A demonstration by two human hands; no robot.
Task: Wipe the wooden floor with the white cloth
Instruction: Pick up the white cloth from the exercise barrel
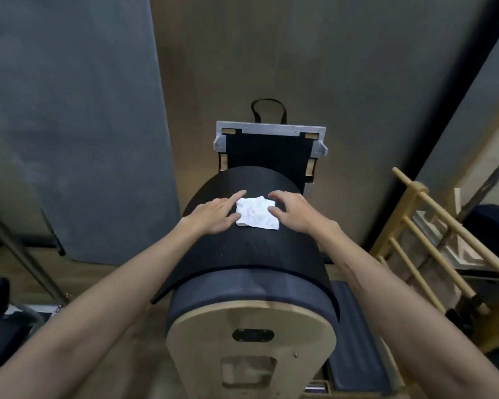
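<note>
A small folded white cloth (257,212) lies flat on top of a black padded barrel (242,249). My left hand (213,214) rests on the barrel with straight fingers touching the cloth's left edge. My right hand (293,211) sits at the cloth's right edge, thumb on the cloth and fingers arched over its far corner. The wooden floor (242,67) spreads beyond and around the barrel.
A grey mat (69,125) covers the floor at left. A black platform with a metal frame and strap (270,145) stands behind the barrel. A wooden ladder rack (432,231) is at right. Metal poles (20,251) and dark equipment are at lower left.
</note>
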